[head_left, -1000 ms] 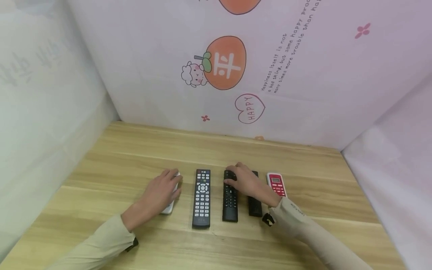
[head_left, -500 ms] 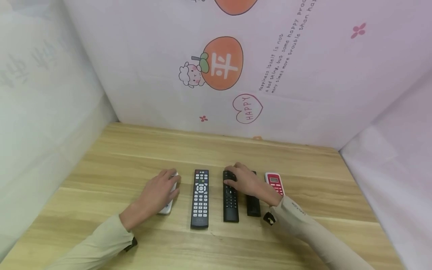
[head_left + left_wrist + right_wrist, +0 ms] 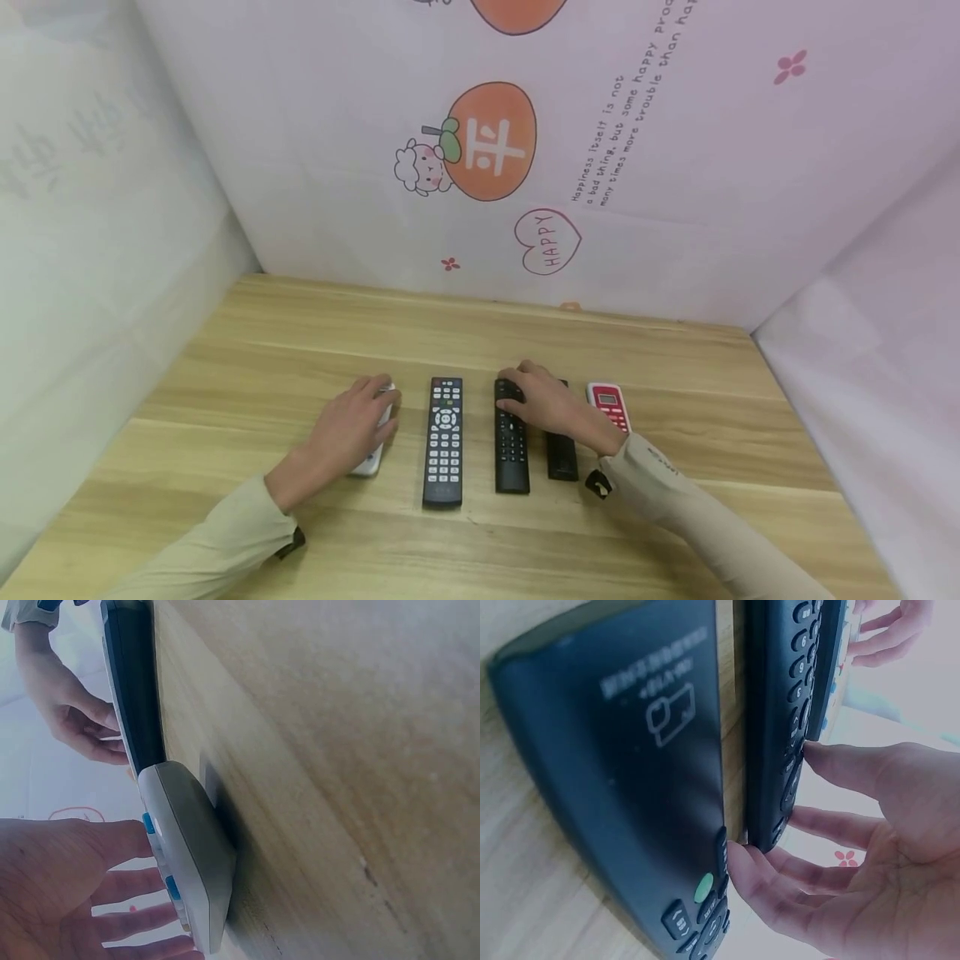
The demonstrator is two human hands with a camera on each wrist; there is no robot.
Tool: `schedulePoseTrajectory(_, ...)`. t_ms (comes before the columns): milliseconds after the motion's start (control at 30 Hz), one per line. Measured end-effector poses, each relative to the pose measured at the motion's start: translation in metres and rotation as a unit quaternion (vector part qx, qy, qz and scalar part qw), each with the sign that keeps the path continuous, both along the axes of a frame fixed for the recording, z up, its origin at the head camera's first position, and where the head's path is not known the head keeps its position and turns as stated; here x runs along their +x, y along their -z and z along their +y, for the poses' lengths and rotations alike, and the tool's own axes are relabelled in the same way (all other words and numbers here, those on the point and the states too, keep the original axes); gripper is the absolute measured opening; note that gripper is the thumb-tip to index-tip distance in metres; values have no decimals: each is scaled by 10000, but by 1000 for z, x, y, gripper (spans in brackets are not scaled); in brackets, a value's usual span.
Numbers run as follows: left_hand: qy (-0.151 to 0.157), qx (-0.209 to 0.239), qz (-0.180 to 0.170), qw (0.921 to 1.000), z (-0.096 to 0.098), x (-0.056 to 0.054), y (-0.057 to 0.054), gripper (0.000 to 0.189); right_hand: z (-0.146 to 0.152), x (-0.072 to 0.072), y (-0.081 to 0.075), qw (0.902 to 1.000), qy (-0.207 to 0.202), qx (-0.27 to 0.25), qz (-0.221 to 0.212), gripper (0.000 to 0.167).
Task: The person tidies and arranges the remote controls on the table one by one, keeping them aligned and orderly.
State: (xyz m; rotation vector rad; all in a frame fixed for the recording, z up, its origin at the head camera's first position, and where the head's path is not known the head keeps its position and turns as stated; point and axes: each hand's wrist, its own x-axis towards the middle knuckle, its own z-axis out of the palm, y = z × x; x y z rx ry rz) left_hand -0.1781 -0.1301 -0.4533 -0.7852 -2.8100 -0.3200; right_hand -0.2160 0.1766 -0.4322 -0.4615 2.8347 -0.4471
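Note:
In the head view, my left hand (image 3: 341,429) rests over a white remote control (image 3: 367,465) that lies on the table. The left wrist view shows the fairly straight fingers (image 3: 135,924) touching the button side of this white remote (image 3: 191,855), which has blue buttons. My right hand (image 3: 551,400) rests across the far end of a black remote control (image 3: 512,475), also flat on the table. From the right wrist view, the thumb and relaxed fingertips touch that black remote (image 3: 772,742). Part of each touched remote is hidden by the hand.
Between the hands lies a black remote with white buttons (image 3: 444,492). A smaller black remote (image 3: 562,458) sits partly under the right hand and wrist. Farther right is a red and white remote (image 3: 609,400). Printed white sheets (image 3: 337,217) enclose the wooden table (image 3: 360,325).
The head view has shifted slightly, so the scene sits a little farther left. Both hands stay on the same remotes, with no visible movement of hands or remotes on the table.

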Motion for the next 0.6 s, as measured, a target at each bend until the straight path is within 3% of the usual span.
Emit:
schedulePoseTrajectory(167,7,50,-54,10000,-1,-2,1,35,5,-3,-1,9997,-141,-118,142,51)
schedulePoseTrajectory(367,100,293,-70,9995,-3,-6,1,41,23,-10,-4,9952,-603,-334,695,48)
schedulePoseTrajectory(467,382,503,222,9978,-6,-14,-1,42,36,-15,-6,9896,-768,-474,1116,52)
schedulePoseTrajectory(600,909,740,274,9927,-15,-35,-13,49,55,-23,-13,9744,-975,-836,1845,56)
